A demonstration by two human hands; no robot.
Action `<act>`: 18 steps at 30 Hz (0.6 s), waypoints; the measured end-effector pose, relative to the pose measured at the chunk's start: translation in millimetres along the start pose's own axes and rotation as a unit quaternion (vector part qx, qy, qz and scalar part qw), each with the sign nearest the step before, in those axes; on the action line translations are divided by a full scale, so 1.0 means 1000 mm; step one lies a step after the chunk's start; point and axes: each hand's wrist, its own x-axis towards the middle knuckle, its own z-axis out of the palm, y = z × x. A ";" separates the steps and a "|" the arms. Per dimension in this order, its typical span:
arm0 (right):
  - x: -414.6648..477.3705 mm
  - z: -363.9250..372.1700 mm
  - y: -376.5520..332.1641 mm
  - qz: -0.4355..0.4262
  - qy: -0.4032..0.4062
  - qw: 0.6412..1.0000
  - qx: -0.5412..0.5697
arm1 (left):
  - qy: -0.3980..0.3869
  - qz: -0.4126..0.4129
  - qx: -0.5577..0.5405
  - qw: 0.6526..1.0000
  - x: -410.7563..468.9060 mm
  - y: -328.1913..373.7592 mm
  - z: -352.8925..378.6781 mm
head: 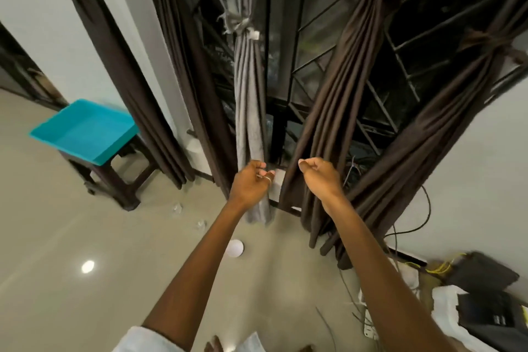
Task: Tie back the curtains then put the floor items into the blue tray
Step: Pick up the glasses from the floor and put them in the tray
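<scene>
Curtain (248, 100) hanging vertical, knotted high, hem floorward

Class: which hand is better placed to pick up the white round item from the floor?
Left. The white round item lies beside the left forearm, below the left hand, and the blue tray stands on that side. The right hand would likely have to cross over.
</scene>
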 end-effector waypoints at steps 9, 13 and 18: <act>-0.001 0.157 -0.005 0.058 -0.041 0.997 -0.038 | 0.012 -0.110 -0.003 0.994 0.005 -0.123 -0.086; -0.006 0.215 -0.002 0.111 -0.061 0.992 -0.002 | -0.003 -0.144 0.022 0.989 0.006 -0.164 -0.110; -0.008 0.260 0.009 0.162 -0.105 0.981 0.029 | -0.036 -0.209 0.006 0.977 0.018 -0.191 -0.132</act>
